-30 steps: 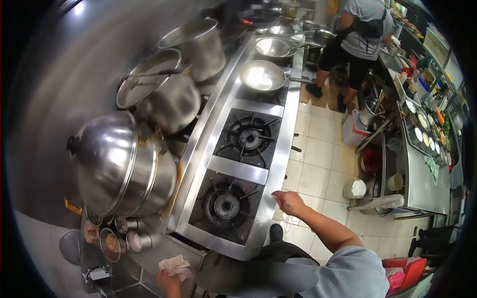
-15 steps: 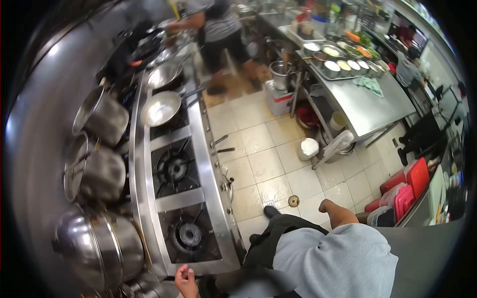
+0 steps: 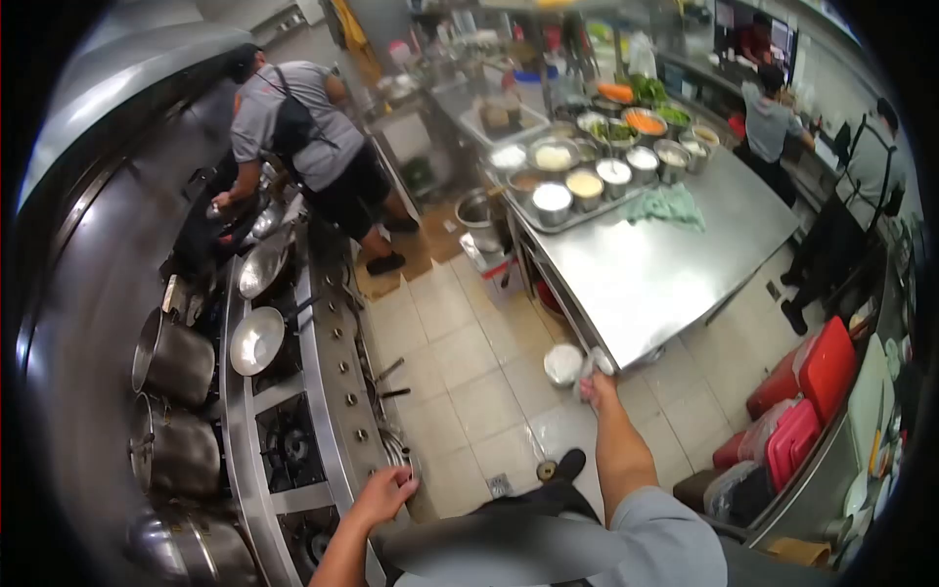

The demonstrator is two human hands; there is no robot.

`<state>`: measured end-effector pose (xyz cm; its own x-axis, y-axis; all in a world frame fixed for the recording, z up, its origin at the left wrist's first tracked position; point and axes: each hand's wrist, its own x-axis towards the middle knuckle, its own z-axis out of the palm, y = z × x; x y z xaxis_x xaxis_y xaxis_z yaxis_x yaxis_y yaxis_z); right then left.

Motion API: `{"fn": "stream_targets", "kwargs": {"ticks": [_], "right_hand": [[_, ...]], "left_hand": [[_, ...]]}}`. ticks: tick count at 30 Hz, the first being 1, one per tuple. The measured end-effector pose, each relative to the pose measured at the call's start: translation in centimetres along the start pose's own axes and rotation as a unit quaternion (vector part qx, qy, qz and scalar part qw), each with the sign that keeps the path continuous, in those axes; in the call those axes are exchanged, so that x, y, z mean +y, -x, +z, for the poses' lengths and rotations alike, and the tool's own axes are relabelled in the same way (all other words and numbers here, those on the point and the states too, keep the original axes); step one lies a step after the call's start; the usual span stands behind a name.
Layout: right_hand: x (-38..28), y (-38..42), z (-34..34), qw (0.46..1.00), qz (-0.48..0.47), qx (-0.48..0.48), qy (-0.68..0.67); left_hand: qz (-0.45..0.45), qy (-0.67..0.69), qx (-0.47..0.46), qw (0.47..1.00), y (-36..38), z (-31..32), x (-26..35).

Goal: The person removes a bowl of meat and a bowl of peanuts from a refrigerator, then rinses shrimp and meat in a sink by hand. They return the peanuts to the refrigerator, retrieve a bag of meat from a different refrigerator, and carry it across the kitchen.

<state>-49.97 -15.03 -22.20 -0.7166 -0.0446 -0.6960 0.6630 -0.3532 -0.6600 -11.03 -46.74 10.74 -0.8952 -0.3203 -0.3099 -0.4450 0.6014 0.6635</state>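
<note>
My right hand (image 3: 593,387) reaches to the near corner of the steel prep table (image 3: 646,303). Its fingers are closed on a white cloth (image 3: 601,362) at that corner. Just left of it, a white-topped container (image 3: 562,365) stands on the floor. Over the front edge of the stove (image 3: 328,421) hangs my left hand (image 3: 386,494), its fingers curled together and nothing visible in them. Nearby on the stove front are knobs and two dark handles (image 3: 391,382) sticking out.
A co-worker (image 3: 313,137) stands at the stove's far end; other people (image 3: 773,122) are at the right. Pans (image 3: 258,340) and large pots (image 3: 176,367) line the left. A tray of ingredient tubs (image 3: 585,186) and a green cloth (image 3: 670,207) lie on the table. Red bins (image 3: 797,377) stand right.
My view has moved forward and tilted up. My right arm has stretched out, and the hand has taken hold of the white cloth. My left hand has come up beside the stove.
</note>
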Motion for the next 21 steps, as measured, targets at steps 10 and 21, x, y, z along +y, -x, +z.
{"fn": "stream_targets", "kwargs": {"ticks": [10, 21], "right_hand": [[-3.4, 12.6, -10.6, 0.808, -0.231, -0.038, 0.541], [-10.5, 20.4, -24.2, 0.736, -0.136, 0.27, 0.606]], "left_hand": [[0.144, -0.016, -0.208, 0.967, -18.3, 8.1, 11.2], [0.343, -0.006, -0.275, 0.898, -34.2, 14.1, 25.4]]}}
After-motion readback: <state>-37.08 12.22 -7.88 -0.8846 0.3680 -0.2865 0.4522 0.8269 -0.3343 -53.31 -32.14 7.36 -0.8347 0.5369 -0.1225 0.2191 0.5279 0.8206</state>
